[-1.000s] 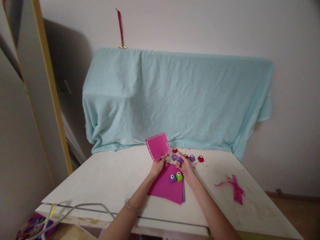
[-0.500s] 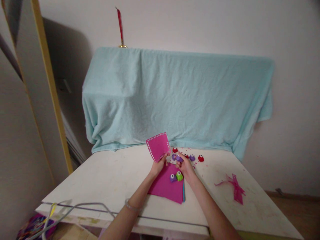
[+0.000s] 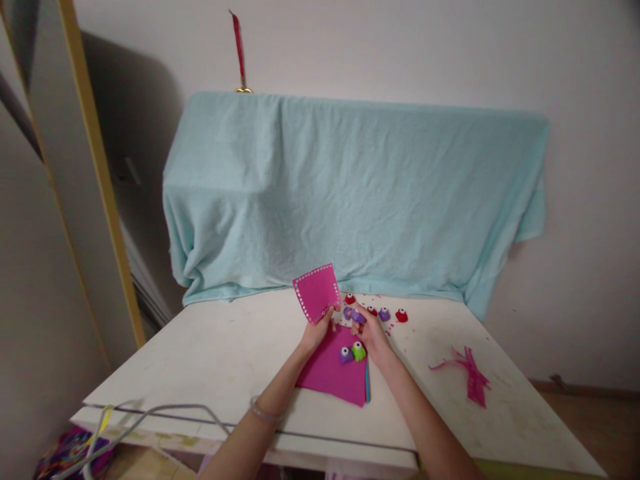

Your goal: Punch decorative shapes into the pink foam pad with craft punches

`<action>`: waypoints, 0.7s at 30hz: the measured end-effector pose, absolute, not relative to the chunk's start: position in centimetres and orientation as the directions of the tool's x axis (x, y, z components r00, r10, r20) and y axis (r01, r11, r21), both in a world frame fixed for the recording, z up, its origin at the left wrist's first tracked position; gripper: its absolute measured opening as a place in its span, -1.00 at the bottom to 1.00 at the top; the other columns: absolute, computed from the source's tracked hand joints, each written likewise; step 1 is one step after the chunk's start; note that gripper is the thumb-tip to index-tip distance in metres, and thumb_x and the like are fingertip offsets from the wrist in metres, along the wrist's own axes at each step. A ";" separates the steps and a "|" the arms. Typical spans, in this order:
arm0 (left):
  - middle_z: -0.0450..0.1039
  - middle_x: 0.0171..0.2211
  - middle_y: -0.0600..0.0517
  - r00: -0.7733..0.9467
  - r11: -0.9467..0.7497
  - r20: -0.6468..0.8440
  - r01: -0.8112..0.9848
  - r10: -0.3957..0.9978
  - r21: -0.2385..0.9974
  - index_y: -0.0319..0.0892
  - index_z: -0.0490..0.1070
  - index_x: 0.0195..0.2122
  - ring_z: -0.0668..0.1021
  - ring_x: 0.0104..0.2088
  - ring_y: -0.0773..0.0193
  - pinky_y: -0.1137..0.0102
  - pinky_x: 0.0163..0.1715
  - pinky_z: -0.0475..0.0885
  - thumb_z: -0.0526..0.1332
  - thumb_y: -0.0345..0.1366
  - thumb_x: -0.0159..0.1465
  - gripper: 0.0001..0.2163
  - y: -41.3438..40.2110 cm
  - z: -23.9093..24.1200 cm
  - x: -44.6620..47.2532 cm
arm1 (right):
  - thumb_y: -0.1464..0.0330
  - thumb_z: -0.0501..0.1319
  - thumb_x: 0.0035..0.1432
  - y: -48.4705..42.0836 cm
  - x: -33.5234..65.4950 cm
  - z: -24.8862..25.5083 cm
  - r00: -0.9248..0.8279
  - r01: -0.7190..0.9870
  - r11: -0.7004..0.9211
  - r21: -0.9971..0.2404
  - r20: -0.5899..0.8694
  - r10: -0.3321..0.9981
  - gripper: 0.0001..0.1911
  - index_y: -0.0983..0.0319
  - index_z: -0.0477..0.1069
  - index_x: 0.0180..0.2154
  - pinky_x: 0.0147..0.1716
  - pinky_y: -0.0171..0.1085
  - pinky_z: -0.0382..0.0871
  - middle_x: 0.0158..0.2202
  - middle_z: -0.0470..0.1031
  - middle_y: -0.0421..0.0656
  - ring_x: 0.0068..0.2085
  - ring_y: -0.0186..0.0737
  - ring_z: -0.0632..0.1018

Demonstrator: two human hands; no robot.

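Observation:
My left hand (image 3: 316, 333) pinches the lower corner of a small pink paper square (image 3: 317, 292) and holds it upright above the table; its edges carry a row of punched holes. My right hand (image 3: 369, 329) is closed on a small purple paper punch (image 3: 358, 317) just right of the square. Below both hands lies a stack of coloured sheets (image 3: 334, 375), pink on top, with a purple punch (image 3: 345, 355) and a green punch (image 3: 358, 351) resting on it.
More small punches, red (image 3: 401, 315) and purple (image 3: 383, 314), sit behind my hands. Pink paper strips (image 3: 470, 377) lie at the right of the white table (image 3: 210, 360). A light blue cloth (image 3: 350, 193) covers something at the back. A grey cable (image 3: 150, 417) crosses the near left edge.

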State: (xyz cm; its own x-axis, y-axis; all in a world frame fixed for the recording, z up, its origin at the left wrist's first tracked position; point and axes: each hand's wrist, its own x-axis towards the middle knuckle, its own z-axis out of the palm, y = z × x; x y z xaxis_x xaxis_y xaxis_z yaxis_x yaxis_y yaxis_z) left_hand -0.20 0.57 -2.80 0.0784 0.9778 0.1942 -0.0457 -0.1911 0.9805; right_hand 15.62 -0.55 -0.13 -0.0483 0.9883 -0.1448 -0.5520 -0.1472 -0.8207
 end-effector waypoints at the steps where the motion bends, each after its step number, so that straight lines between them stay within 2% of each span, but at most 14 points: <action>1: 0.31 -0.68 0.12 0.079 -0.194 0.197 -0.051 0.977 0.980 -0.22 0.45 -0.15 0.44 -0.59 0.27 0.38 -0.38 0.36 0.04 0.10 0.29 -0.54 0.5 -2.8 -0.2 | 0.14 0.41 -0.07 -0.5 15.6 -0.1 -0.050 -0.553 -0.152 -0.819 -0.150 0.987 -0.67 0.25 0.42 -0.47 -0.69 -0.39 0.21 -0.67 0.33 -0.29 -0.67 -0.44 0.27; 12: 0.31 -0.67 0.12 0.074 -0.221 0.229 -0.109 0.971 0.969 -0.21 0.42 -0.21 0.41 -0.61 0.31 0.41 -0.41 0.33 0.05 0.13 0.28 -0.54 0.4 -2.5 0.0 | 0.14 0.41 -0.08 -0.5 15.6 -0.1 -0.061 -0.559 -0.151 -0.815 -0.142 0.988 -0.67 0.24 0.41 -0.46 -0.71 -0.39 0.21 -0.58 0.42 -0.26 -0.68 -0.45 0.28; 21: 0.32 -0.66 0.12 0.067 -0.218 0.226 -0.106 0.972 0.970 -0.22 0.42 -0.20 0.42 -0.62 0.30 0.40 -0.41 0.35 0.05 0.14 0.28 -0.52 0.0 -2.0 0.0 | 0.15 0.40 -0.08 -0.6 15.5 0.1 -0.033 -0.525 -0.164 -0.835 -0.172 0.984 -0.68 0.25 0.41 -0.47 -0.71 -0.38 0.19 -0.68 0.33 -0.27 -0.70 -0.42 0.26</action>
